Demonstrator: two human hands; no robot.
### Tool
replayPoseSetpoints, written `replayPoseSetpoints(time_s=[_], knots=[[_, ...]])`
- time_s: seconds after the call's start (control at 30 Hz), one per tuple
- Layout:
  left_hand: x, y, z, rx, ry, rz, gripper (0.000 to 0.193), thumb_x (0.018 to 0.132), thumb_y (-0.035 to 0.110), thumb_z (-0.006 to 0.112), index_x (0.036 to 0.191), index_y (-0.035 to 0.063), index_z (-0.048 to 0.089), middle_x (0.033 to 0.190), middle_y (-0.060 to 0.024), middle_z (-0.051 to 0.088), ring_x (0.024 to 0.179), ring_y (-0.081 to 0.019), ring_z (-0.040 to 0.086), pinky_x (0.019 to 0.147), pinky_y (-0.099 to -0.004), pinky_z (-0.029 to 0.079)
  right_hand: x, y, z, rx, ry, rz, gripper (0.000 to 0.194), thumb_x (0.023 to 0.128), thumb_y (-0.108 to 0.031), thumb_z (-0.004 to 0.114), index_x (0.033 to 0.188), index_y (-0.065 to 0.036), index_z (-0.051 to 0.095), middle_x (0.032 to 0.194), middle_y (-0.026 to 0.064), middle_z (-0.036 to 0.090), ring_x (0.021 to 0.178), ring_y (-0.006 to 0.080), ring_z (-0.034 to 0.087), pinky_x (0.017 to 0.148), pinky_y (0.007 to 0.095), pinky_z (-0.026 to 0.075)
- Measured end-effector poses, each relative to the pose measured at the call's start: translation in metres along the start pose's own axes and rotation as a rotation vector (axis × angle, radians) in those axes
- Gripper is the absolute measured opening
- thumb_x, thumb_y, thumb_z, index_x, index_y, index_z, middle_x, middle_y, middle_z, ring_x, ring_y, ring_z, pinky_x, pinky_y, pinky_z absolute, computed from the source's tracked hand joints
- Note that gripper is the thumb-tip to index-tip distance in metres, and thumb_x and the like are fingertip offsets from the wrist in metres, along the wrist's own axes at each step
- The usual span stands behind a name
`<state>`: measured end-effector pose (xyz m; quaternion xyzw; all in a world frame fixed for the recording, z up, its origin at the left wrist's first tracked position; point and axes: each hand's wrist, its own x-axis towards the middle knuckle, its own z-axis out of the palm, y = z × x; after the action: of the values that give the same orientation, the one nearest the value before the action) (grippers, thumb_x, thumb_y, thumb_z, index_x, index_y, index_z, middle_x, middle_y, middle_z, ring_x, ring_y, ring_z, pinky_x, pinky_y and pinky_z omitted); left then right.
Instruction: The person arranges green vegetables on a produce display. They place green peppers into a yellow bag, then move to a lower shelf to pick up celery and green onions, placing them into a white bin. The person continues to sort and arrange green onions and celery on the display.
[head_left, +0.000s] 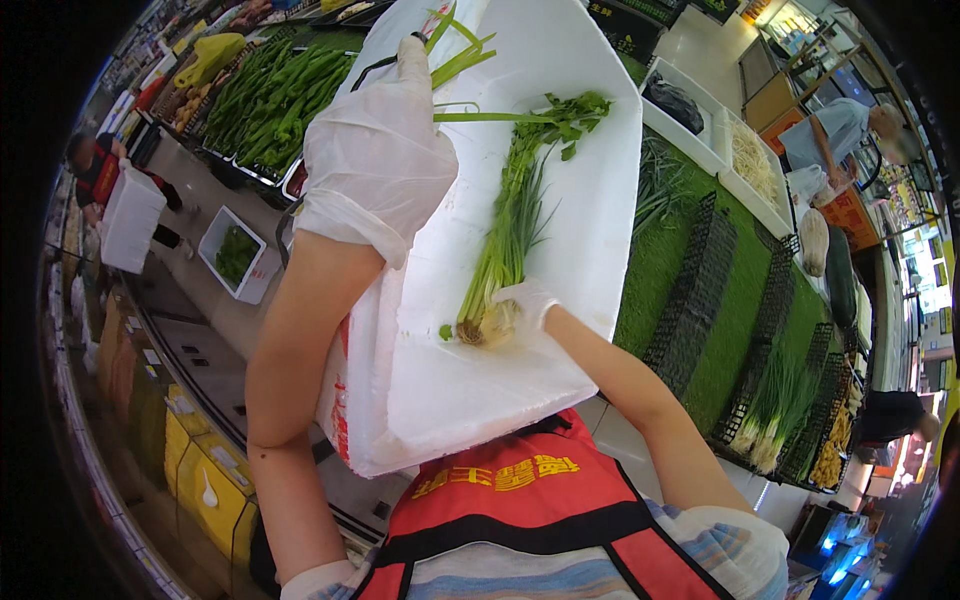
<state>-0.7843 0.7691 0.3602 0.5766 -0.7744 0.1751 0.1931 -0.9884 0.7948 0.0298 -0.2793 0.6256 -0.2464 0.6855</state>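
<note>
My left hand (379, 154), in a loose translucent plastic glove, is at the upper left of a white foam box (577, 195). Several long green leaves (465, 56) stick out past its thumb; the palm side is hidden. A thin black curved thing (373, 71) shows behind the hand. Inside the box lies a bundle of celery (495, 251) with leafy tops away from me and roots towards me. Thin spring onion leaves (534, 199) lie along its right side. My gloved right hand (531, 300) grips the bundle by the pale root end. The box's near edge is close to my red apron (517, 472).
Green peppers (274, 105) fill trays at the upper left. A co-worker (101, 180) carries a white box beyond a foam box (255, 274) of greens on the floor. On the right, a green display (705, 330) holds black dividers and spring onions (780, 405). Another person (832, 139) stands beyond.
</note>
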Motion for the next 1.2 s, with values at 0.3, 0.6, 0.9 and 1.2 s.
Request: replayPoseSetpoints(time_s=[0.3, 0.6, 0.9, 1.2], knots=[[-0.025, -0.083, -0.036, -0.206, 0.276, 0.190, 0.064, 0.072, 0.016, 0.052, 0.133, -0.0017, 0.045, 0.066, -0.0192, 0.061, 0.059, -0.0336, 0.061, 0.059, -0.0433, 0.048, -0.079, 0.005, 0.052, 0.589, -0.157, -0.112, 0.017, 0.084, 0.000, 0.052, 0.100, 0.001, 0.057, 0.094, 0.0148, 0.065, 0.083, 0.0273, 0.064, 0.069, 0.0440, 0.058], [-0.132, -0.188, -0.120, -0.212, 0.339, 0.138, 0.063, 0.070, 0.014, 0.053, 0.130, -0.0039, 0.048, 0.071, -0.0200, 0.062, 0.062, -0.0339, 0.062, 0.061, -0.0419, 0.049, -0.140, 0.051, 0.174, 0.829, -0.190, -0.370, 0.018, 0.093, -0.016, 0.054, 0.105, -0.002, 0.055, 0.087, 0.0125, 0.066, 0.077, 0.0249, 0.066, 0.067, 0.0386, 0.059], [-0.144, -0.230, -0.173, -0.279, 0.366, 0.233, 0.063, 0.073, 0.014, 0.052, 0.135, 0.0061, 0.046, 0.074, -0.0189, 0.062, 0.064, -0.0337, 0.062, 0.064, -0.0444, 0.049, -0.246, 0.058, 0.218, 0.537, 0.327, -0.221, 0.011, 0.081, -0.010, 0.066, 0.089, -0.002, 0.064, 0.071, 0.0076, 0.061, 0.056, 0.0190, 0.059, 0.052, 0.0314, 0.053], [-0.136, -0.206, -0.230, -0.331, 0.171, 0.269, 0.063, 0.077, 0.016, 0.053, 0.139, 0.0149, 0.043, 0.079, -0.0174, 0.064, 0.066, -0.0328, 0.063, 0.066, -0.0442, 0.050, -0.219, 0.080, 0.270, -0.169, 0.588, -0.048, 0.017, 0.087, -0.017, 0.058, 0.092, -0.002, 0.066, 0.083, 0.0134, 0.065, 0.071, 0.0238, 0.063, 0.060, 0.0382, 0.053]])
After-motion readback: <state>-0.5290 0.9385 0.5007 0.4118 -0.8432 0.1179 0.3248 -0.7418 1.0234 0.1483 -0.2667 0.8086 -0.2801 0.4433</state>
